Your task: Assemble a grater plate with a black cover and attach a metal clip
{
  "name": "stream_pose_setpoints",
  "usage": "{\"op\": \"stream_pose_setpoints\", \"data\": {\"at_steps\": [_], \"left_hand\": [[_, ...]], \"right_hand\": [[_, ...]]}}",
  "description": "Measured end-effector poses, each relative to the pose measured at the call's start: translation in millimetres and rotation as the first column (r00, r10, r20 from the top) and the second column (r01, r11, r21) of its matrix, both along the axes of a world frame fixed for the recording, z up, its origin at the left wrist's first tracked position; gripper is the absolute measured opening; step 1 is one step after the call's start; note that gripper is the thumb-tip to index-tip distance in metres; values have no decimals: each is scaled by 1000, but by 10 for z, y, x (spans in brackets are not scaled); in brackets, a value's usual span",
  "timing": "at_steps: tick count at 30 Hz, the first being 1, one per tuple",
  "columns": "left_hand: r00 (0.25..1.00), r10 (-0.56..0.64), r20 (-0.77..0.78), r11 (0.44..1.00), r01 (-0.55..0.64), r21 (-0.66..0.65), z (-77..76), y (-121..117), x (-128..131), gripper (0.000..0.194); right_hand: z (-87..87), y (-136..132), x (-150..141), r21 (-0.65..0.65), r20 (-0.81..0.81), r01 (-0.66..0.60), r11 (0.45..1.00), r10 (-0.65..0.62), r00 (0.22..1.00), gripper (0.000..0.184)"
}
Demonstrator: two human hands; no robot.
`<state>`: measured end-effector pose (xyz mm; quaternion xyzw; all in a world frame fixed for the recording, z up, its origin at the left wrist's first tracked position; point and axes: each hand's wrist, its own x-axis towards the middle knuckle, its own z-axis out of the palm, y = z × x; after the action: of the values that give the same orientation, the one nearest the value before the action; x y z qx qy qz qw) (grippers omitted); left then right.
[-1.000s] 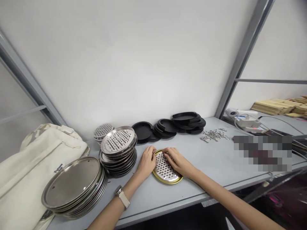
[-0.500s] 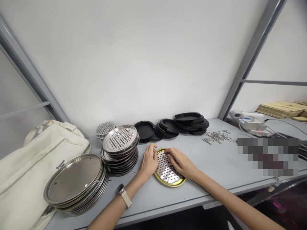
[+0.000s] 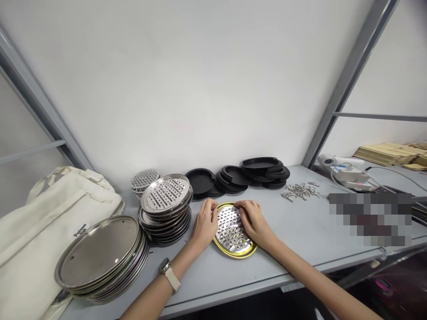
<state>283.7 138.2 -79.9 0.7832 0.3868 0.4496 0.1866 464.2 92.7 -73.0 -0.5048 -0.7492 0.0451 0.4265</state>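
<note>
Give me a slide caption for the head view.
Left hand and right hand touching a yellow-rimmed perforated disc at a grey table.

Grater disc (image 3: 231, 233) on worktop (image 3: 300, 231) between your left hand (image 3: 205, 224) and right hand (image 3: 256, 223); plate stack (image 3: 100, 255) left, trays (image 3: 200, 182) behind, clips (image 3: 302, 191) right.

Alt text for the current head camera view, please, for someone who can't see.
Two hands touch a round, yellow-rimmed, grater-like metal disc on a gray table. Stacked metal plates and a cream bag sit to the left, black trays behind, small metal pieces right.
</note>
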Motion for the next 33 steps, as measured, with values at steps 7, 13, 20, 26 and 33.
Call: {"op": "stream_pose_setpoints", "data": {"at_steps": [7, 13, 20, 26, 33], "left_hand": [[1000, -17, -10, 1000, 17, -13, -4, -7, 11, 19], [999, -33, 4, 999, 33, -18, -13, 0, 13, 17], [999, -48, 6, 997, 48, -52, -11, -6, 7, 16], [995, -97, 14, 992, 98, -81, -21, -13, 12, 14], [993, -110, 40, 988, 113, -107, -9, -6, 23, 13]], "right_hand": [[-1, 2, -7, -26, 26, 8, 1000, -7, 1000, 24], [-14, 4, -11, -27, 83, 28, 999, -25, 996, 26], [-12, 28, 2, -73, 20, 22, 997, -21, 1000, 23], [-4, 73, 45, -106, -51, 94, 990, -100, 994, 28], [-65, 135, 99, -148, -139, 92, 985, -113, 984, 24]]}}
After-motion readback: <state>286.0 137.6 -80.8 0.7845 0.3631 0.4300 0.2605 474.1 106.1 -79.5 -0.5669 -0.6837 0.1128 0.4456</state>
